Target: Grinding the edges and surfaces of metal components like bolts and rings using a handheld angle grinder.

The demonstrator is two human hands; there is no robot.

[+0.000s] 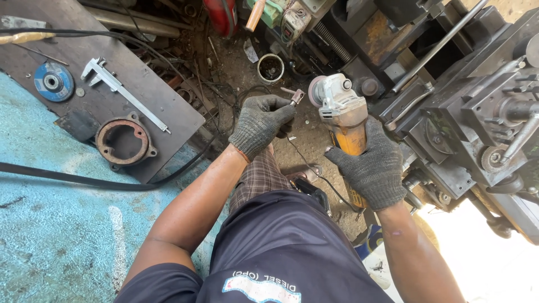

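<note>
Gripping a yellow angle grinder [343, 115], the gloved right hand [371, 163] holds its disc just beside a small metal piece [297, 97] pinched by the left hand [261, 120].

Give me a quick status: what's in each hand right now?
Left hand gloved, pinching a small metal piece. Right hand gloved, gripping the angle grinder, disc near the piece. Nothing between them.

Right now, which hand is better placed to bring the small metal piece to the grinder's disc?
Probably the left hand: its grip already pinches the small metal piece just beside the angle grinder disc. The right hand is occupied holding the grinder's body.
</note>
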